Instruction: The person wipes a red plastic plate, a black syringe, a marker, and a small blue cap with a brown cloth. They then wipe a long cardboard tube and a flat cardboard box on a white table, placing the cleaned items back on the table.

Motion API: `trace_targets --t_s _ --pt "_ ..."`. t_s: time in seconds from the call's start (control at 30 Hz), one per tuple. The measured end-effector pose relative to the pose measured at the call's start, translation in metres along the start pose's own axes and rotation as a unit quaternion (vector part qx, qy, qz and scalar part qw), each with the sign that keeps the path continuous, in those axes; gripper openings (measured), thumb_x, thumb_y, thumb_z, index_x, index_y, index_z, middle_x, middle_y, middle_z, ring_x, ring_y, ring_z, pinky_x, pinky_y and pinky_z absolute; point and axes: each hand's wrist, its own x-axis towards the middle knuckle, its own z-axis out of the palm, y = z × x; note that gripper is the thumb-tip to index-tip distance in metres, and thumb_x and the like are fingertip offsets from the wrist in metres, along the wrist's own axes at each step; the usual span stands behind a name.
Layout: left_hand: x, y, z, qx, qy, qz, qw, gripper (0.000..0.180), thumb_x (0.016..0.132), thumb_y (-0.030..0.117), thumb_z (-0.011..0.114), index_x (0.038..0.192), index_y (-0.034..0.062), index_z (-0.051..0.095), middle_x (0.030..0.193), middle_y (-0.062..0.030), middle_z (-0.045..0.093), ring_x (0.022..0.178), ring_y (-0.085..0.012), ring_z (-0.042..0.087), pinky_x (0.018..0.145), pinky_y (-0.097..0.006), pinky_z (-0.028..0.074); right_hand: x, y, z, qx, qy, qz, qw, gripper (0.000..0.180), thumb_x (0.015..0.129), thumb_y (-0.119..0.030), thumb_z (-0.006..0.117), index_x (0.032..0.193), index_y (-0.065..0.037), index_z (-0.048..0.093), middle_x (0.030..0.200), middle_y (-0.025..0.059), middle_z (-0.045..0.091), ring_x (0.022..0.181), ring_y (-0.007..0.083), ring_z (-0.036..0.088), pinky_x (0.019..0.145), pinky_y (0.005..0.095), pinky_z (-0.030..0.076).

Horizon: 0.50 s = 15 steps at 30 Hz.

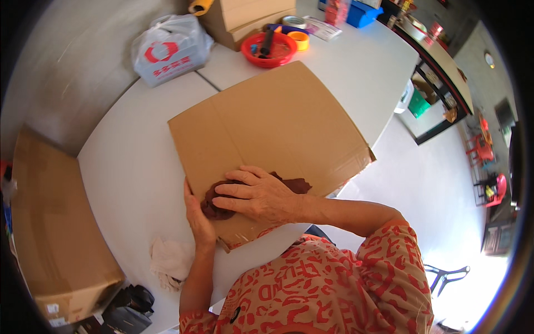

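Observation:
A flattened brown cardboard box [267, 122] lies on the white table in front of me. Near its front left corner sits a dark brown, clay-like lump [210, 209], and a thin, ragged piece of the same brown material [297, 185] shows beyond my right wrist. My right hand [253, 195] lies palm down over the lump, its fingers stretched toward the left and covering much of it. Along the cardboard's left edge, my left hand [199, 220] stands on its side, fingers extended, next to the lump. Its palm side is partly hidden.
A pale cloth [169, 259] lies on the table [122, 167] left of my left forearm. Farther back are a plastic bag [169, 50], a red bowl [283, 54] holding a dark tool, and a yellow tape roll [299, 39]. A large carton [61, 222] stands at the left.

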Motion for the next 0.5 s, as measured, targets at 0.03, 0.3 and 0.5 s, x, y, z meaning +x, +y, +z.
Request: trace_targets --t_s 0.03,0.3,0.5 --pt "0.0 -0.004 -0.004 0.051 0.003 0.014 0.999 0.057 0.105 0.035 0.029 0.147 -0.0038 0.023 0.146 -0.016 0.035 0.132 -0.0238 0.039 0.109 -0.035 0.031 -0.01 0.001 -0.005 -0.008 -0.005 0.013 1.0 0.033 0.079 -0.019 0.06 0.112 -0.016 0.062 0.118 0.0022 0.058 0.115 0.0249 0.051 0.094 0.0422 0.042" --pt "-0.002 0.008 -0.001 0.003 0.017 -0.084 0.996 0.056 0.1 0.012 0.045 0.148 -0.0035 0.02 0.146 -0.0135 0.037 0.13 -0.0197 0.041 0.107 -0.031 0.034 -0.059 0.076 -0.064 -0.237 0.005 0.275 0.932 0.038 0.083 -0.013 0.054 0.12 -0.019 0.059 0.126 0.0018 0.056 0.117 0.0261 0.051 0.094 0.0439 0.041" --pt "0.018 0.022 -0.008 0.089 0.023 -0.144 0.985 0.064 0.092 0.018 0.056 0.145 -0.004 0.027 0.137 -0.0134 0.047 0.12 -0.0213 0.049 0.103 -0.034 0.036 -0.073 0.128 -0.093 -0.317 0.077 0.393 0.86 0.037 0.086 -0.012 0.053 0.121 -0.02 0.059 0.119 0.0072 0.058 0.107 0.0346 0.055 0.088 0.0467 0.046"
